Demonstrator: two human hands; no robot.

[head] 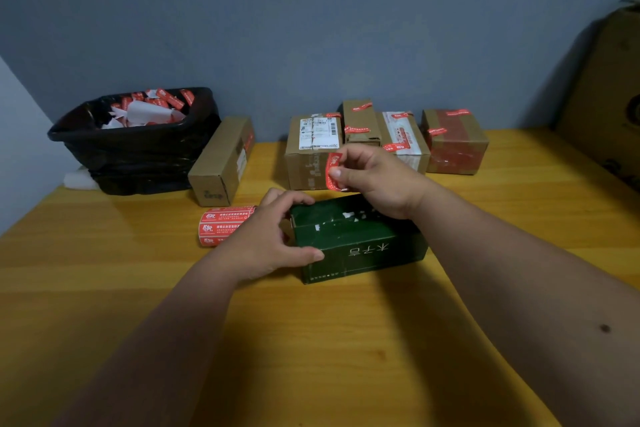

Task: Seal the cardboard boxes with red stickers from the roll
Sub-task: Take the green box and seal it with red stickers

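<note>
A dark green cardboard box (360,246) with white characters lies on the yellow table (311,340), in the middle. My left hand (273,239) grips its left end, thumb on the front edge and fingers over the top. My right hand (377,180) hovers above the box's far side and pinches a curled red sticker (333,173) between thumb and fingers. The roll of red stickers (225,225) lies just left of the box, partly hidden behind my left hand.
A row of brown boxes (453,142) with red stickers stands along the back wall, and one long brown box (221,159) lies angled at the left. A black bin (138,146) with sticker scraps sits at the far left. A large carton (609,104) stands at the right edge.
</note>
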